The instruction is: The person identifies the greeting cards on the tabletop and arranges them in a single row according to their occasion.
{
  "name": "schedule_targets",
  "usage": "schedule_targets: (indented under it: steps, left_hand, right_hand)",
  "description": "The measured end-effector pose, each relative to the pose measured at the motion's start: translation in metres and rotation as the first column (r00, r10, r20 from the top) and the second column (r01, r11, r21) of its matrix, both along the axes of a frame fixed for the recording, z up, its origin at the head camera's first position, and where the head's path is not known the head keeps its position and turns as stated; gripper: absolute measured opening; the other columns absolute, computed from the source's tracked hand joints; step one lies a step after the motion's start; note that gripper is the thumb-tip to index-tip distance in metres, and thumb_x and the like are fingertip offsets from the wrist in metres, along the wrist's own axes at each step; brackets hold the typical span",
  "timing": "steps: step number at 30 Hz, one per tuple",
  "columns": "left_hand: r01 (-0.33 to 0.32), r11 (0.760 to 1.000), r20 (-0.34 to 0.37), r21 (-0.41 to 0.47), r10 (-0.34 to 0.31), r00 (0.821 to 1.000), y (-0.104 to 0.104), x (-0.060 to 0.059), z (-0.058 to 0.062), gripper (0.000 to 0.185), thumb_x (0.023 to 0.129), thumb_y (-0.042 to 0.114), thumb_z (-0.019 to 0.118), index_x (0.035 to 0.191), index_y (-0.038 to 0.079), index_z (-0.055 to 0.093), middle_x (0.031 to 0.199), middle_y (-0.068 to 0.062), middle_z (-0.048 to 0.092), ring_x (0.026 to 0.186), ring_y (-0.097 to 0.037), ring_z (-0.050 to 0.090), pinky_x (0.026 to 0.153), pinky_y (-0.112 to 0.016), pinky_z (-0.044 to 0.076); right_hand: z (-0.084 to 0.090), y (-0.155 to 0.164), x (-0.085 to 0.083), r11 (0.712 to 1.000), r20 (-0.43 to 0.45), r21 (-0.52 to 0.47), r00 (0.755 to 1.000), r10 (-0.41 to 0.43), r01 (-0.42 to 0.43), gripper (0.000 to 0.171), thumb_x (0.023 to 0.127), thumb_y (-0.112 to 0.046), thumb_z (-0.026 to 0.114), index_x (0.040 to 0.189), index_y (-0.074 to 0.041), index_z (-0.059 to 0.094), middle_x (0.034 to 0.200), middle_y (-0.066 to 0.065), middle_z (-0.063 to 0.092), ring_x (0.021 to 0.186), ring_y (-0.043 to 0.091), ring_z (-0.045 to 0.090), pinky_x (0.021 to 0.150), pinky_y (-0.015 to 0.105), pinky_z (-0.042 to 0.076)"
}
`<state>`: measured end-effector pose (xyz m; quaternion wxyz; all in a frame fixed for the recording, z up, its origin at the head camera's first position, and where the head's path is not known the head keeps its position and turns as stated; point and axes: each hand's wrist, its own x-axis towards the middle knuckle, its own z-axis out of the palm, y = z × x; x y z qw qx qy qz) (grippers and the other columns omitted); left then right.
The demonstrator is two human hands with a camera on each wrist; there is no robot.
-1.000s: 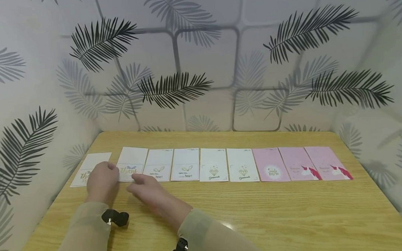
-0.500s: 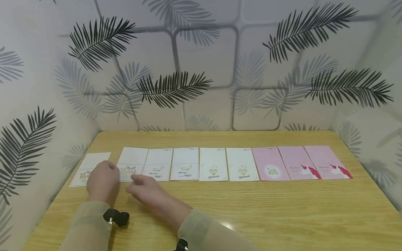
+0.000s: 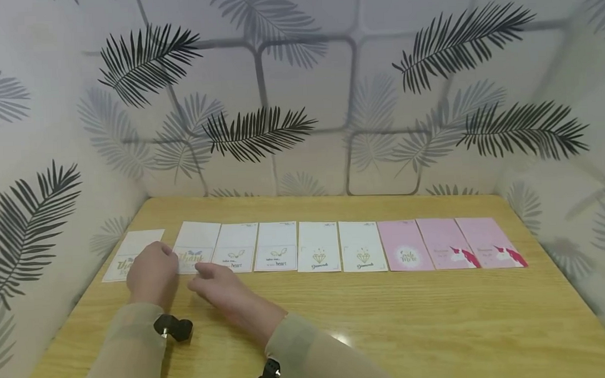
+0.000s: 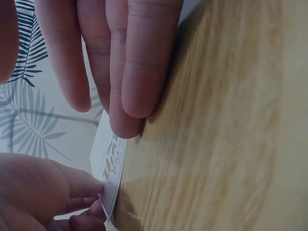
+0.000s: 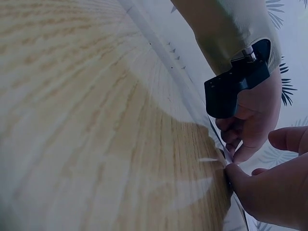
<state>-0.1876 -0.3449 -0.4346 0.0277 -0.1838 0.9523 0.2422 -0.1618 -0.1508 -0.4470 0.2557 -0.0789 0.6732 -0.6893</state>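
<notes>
**Two hands at the thank-you cards, left end of the row**

The second thank-you card [image 3: 196, 247] lies in the middle left of the head view. The right hand [image 3: 221, 289] pinches its near corner with the fingertips [image 4: 89, 211]. The left hand [image 3: 152, 272] rests with straight, relaxed fingers [image 4: 130, 72] on the first thank-you card [image 3: 129, 253] beside it, holding nothing. To the right the row goes on over the wooden table [image 3: 387, 325]: heart cards [image 3: 257, 247], diamond cards [image 3: 340, 246], pink cards [image 3: 446, 243].

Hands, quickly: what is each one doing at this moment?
Left hand: fingertips press on a thank-you card.
Right hand: fingertips at that card's corner; whether it grips it cannot be told.
</notes>
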Motion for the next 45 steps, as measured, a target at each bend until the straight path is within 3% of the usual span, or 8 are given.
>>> schedule_targets:
  steps: [8,13,18,23,29,35,45]
  left_hand:
    - [-0.009,1.0,0.007,-0.001,0.009,1.0,0.0,0.002,0.002,0.035,0.107,0.021,0.043,0.122,-0.006,0.059,0.121,-0.029,0.068,0.109,-0.049,0.065,0.082,-0.06,0.051]
    - [0.0,1.0,0.029,0.004,0.0,1.0,0.0,-0.001,0.003,0.036,0.108,0.022,0.044,0.126,-0.005,0.059,0.125,-0.03,0.067,0.112,-0.049,0.064,0.084,-0.061,0.051]
    - [0.01,1.0,-0.006,0.017,-0.009,1.0,-0.004,0.003,0.006,0.041,0.107,0.023,0.043,0.131,-0.007,0.06,0.13,-0.032,0.067,0.116,-0.053,0.063,0.087,-0.064,0.051]
    - [0.006,1.0,-0.059,-0.006,-0.006,0.998,-0.017,0.005,0.009,0.047,0.109,0.028,0.045,0.139,-0.006,0.059,0.138,-0.033,0.065,0.116,-0.054,0.065,0.082,-0.061,0.053]
    - [-0.015,0.999,-0.086,-0.038,0.012,0.996,-0.033,0.007,0.018,0.052,0.111,0.029,0.045,0.145,-0.01,0.052,0.141,-0.036,0.061,0.122,-0.057,0.062,0.084,-0.063,0.053]
    - [-0.025,0.998,-0.098,-0.062,0.018,0.995,-0.053,0.016,0.025,0.052,0.108,0.024,0.049,0.139,-0.017,0.054,0.139,-0.044,0.056,0.121,-0.063,0.058,0.084,-0.068,0.053]
    - [-0.031,0.996,-0.034,-0.082,0.029,0.999,-0.078,0.023,0.026,0.058,0.107,0.027,0.05,0.142,-0.019,0.048,0.139,-0.049,0.05,0.127,-0.069,0.05,0.092,-0.073,0.05]
  right_hand:
    - [0.001,-0.001,0.0,1.0,-0.007,-0.002,1.0,-0.003,0.003,0.057,0.098,-0.016,0.076,0.154,-0.008,0.064,0.155,0.009,0.063,0.14,0.026,0.061,0.118,0.047,0.047]
    - [0.004,-0.001,0.0,1.0,-0.01,-0.02,1.0,-0.013,0.013,0.057,0.098,-0.013,0.075,0.154,-0.007,0.064,0.149,0.013,0.067,0.13,0.026,0.067,0.114,0.048,0.051]
    - [0.007,-0.004,0.003,0.998,-0.061,-0.055,0.998,-0.034,0.03,0.055,0.099,-0.011,0.074,0.154,-0.01,0.065,0.145,0.01,0.071,0.126,0.021,0.069,0.108,0.042,0.054]
    - [0.012,-0.009,0.005,0.999,-0.092,-0.046,0.995,-0.03,0.025,0.052,0.1,-0.016,0.073,0.151,-0.013,0.067,0.152,-0.003,0.066,0.136,0.015,0.062,0.113,0.035,0.048]
    - [0.018,-0.013,0.005,0.998,-0.079,-0.066,0.996,-0.028,0.023,0.048,0.101,-0.012,0.072,0.149,-0.01,0.068,0.148,0.004,0.069,0.141,0.018,0.059,0.118,0.036,0.045]
    - [0.021,-0.026,0.006,0.996,-0.042,-0.091,0.999,-0.015,0.012,0.049,0.102,-0.013,0.073,0.151,-0.008,0.066,0.146,0.005,0.071,0.14,0.019,0.061,0.117,0.036,0.047]
    - [0.015,-0.046,0.003,0.994,0.017,-0.102,0.999,-0.031,0.033,0.05,0.101,-0.009,0.076,0.15,-0.007,0.067,0.143,0.007,0.072,0.135,0.024,0.065,0.115,0.04,0.05]
